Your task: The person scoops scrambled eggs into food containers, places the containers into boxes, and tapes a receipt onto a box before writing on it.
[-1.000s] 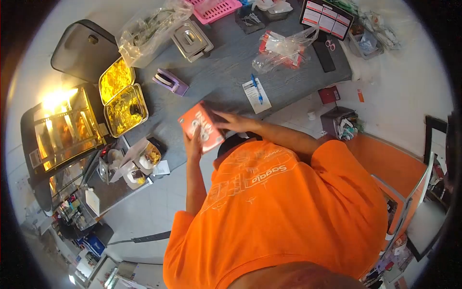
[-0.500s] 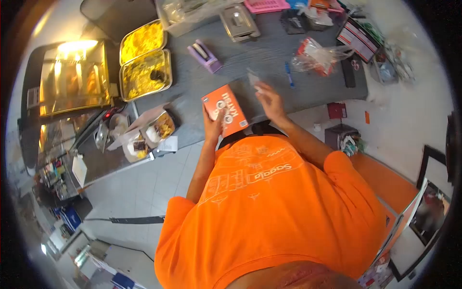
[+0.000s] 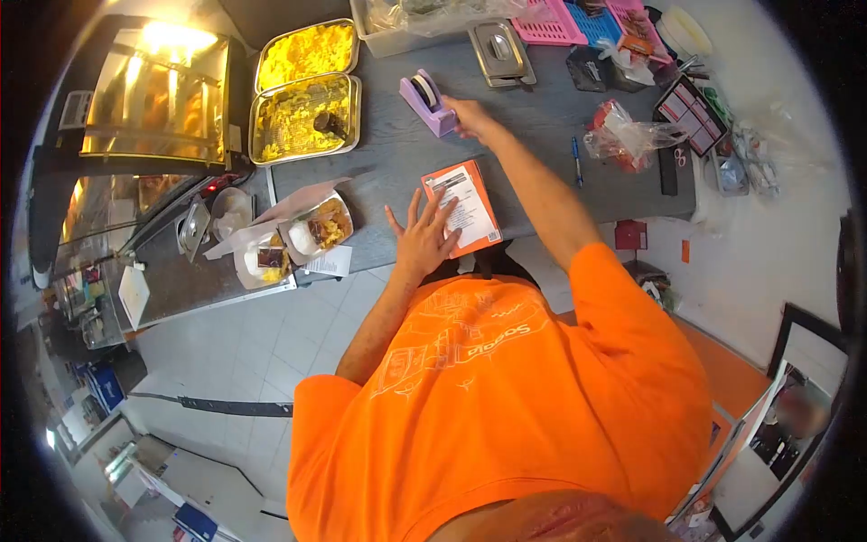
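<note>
My left hand [image 3: 423,238] lies with spread fingers on the near-left part of a white printed slip [image 3: 467,210]. The slip rests on top of an orange cardboard box [image 3: 490,211], which sits at the table's near edge in front of me. Farther forward, my right hand [image 3: 471,120] has its fingers closed at the front end of a purple tape dispenser [image 3: 430,108]. Whether tape is pinched between those fingers is hidden. A roll of tape [image 3: 424,88] shows in the dispenser.
Two open food boxes [image 3: 318,231] stand left of my left hand. Metal trays of yellow food [image 3: 307,56] are behind them, beside a lit display warmer [image 3: 158,99]. A lidded steel container [image 3: 501,52], a blue pen [image 3: 577,161] and a plastic bag [image 3: 632,135] lie across the table.
The box was held in my left hand, lettered side showing; now it lies on the table under the slip. My right hand has moved forward and left to the tape dispenser.
</note>
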`<state>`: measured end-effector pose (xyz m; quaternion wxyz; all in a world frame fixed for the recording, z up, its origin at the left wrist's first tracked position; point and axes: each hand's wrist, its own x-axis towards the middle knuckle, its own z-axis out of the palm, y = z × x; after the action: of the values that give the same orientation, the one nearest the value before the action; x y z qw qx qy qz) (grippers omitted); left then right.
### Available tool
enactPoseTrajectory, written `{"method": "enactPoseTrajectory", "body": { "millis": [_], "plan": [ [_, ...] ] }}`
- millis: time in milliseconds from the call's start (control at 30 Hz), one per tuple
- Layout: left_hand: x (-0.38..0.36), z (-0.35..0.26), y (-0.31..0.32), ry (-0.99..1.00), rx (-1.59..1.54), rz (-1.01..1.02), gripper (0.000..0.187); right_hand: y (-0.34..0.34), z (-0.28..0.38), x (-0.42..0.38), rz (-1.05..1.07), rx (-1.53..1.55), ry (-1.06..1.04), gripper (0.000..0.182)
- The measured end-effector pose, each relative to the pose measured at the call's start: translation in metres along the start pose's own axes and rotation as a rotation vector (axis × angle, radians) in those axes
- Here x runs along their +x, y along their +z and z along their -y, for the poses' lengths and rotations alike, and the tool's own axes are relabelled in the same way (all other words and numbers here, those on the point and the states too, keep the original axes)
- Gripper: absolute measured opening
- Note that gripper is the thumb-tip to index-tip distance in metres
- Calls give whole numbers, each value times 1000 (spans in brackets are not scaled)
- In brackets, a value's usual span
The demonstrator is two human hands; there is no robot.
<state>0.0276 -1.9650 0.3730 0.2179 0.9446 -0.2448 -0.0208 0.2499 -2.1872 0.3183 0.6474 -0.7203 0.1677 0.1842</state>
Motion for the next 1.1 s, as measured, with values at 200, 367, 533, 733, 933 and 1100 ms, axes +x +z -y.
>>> {"method": "enactPoseTrajectory", "body": {
  "millis": [200, 367, 533, 733, 933, 1100],
  "plan": [
    [4, 10, -6, 33, -16, 21, 55, -3, -42, -6, 103, 623, -135, 22],
    [1, 14, -5, 62, -24, 32, 56, -10, -63, -6, -483, -845, -454, 24],
    [2, 17, -2, 85, -1, 7, 56, 19, 10, -133, -105, -287, -99, 32],
    [1, 16, -2, 60, 46, 28, 56, 55, 22, -153, -262, -888, 98, 49],
    [-1, 14, -3, 23, 17, 54, 56, 34, 37, -183, -180, -1251, -137, 40],
    [0, 6, -11, 6, -68, 120, 60, 35, 14, -162, -259, -1352, -507, 37]
  ]
}}
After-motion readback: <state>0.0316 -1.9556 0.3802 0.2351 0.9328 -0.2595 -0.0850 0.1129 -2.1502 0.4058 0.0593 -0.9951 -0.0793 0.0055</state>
